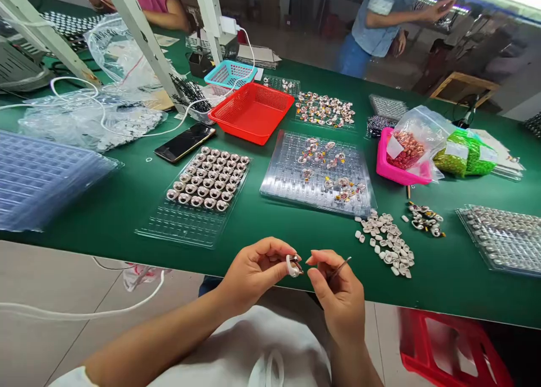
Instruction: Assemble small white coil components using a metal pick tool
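Near the table's front edge, my left hand point(253, 271) pinches a small white earbud-like part point(291, 266) with darker metallic bits on it. Just to its right is my right hand point(342, 297), thumb and index fingertip slightly apart and facing that part. A thin metal tool point(344, 264), perhaps tweezers, is tucked in the right hand's curled fingers; most of it is hidden. Ahead on the left, a clear tray point(181, 226) carries rows of similar rounded parts point(203, 191). Loose white shell pieces point(391, 243) lie in a pile right of my hands.
A stack of clear trays point(274, 176) holds scattered wired parts. Behind stand a red basket point(249, 130) and a blue basket point(228, 69). A phone point(186, 142) lies left. A pink basket point(399, 176) with bagged pieces is at right. People are beyond the table.
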Tool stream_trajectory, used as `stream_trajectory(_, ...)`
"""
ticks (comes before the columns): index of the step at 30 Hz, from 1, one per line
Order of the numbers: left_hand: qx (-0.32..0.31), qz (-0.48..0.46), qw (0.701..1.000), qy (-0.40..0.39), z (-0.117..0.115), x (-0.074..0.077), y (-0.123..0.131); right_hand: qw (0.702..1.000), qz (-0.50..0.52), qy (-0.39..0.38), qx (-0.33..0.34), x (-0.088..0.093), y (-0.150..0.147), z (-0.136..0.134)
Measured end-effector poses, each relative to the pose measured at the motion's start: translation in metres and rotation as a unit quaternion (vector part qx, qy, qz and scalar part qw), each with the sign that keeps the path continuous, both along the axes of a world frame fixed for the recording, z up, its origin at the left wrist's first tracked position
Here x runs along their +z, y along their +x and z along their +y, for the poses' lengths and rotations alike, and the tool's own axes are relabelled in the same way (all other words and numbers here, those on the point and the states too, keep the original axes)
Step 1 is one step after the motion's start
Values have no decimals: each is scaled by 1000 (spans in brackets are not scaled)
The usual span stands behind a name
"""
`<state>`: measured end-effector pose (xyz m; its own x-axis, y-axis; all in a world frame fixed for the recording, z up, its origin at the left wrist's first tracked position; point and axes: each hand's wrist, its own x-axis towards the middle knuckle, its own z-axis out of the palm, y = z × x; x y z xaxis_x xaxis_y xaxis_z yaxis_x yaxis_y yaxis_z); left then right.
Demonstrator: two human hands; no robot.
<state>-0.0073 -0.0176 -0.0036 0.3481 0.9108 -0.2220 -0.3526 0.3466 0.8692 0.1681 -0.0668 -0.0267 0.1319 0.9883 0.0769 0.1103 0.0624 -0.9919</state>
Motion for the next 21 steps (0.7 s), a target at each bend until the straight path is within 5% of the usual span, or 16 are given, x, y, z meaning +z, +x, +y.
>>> stream_trajectory(7, 9, -3, 1000, 15, 0, 1, -1, 991, -103, 53, 73, 19, 2, 9)
stream_trajectory(12, 4, 44, 999, 15, 1, 2, -2, 986, -144, 63, 56, 19, 0, 10)
stream_trajectory(21, -13, 88, 996, 16, 3, 2, -5, 996, 0, -51, 70, 10, 0, 10)
